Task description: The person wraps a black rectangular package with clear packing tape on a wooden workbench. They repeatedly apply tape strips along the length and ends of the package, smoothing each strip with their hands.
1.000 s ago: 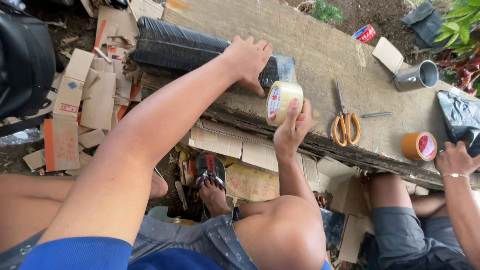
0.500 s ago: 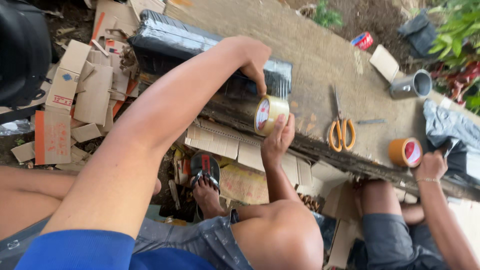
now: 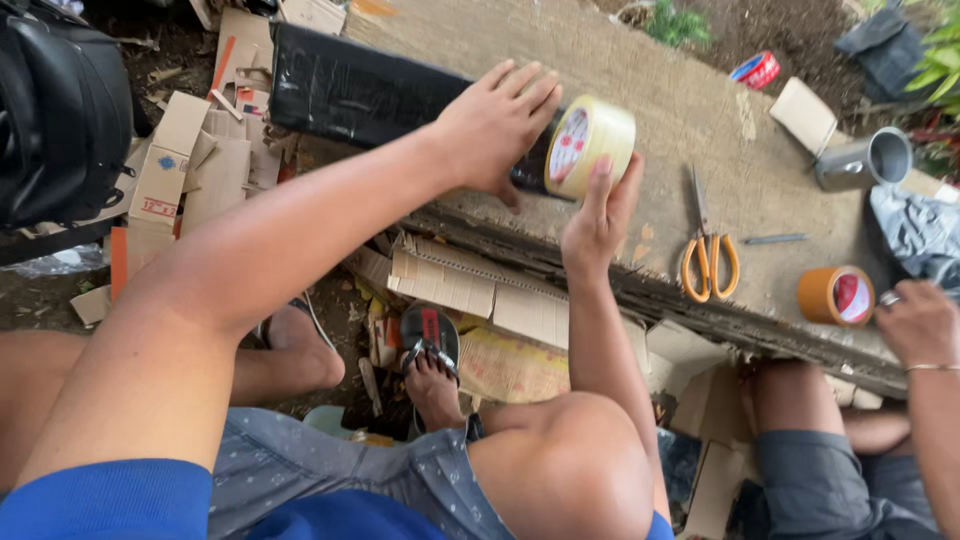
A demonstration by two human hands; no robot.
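Observation:
My left hand (image 3: 495, 125) lies flat on the end of a long parcel wrapped in black plastic (image 3: 350, 90) that rests on a rough concrete slab (image 3: 660, 120). My right hand (image 3: 598, 215) holds a roll of clear packing tape (image 3: 588, 145) upright against that same end of the parcel. The roll touches the black wrap just right of my left fingers. Both forearms reach forward from my bare knees at the bottom of the view.
Orange-handled scissors (image 3: 708, 255) and an orange tape roll (image 3: 836, 295) lie on the slab to the right. Another person's hand (image 3: 920, 320) rests beside that roll. A metal cup (image 3: 865, 160), a red tape roll (image 3: 757, 70), cardboard scraps (image 3: 190, 160) and a black bag (image 3: 60, 110) surround us.
Both hands moved up along the parcel's end. The tape roll rose from the slab's front edge and now sits pressed against the black wrap.

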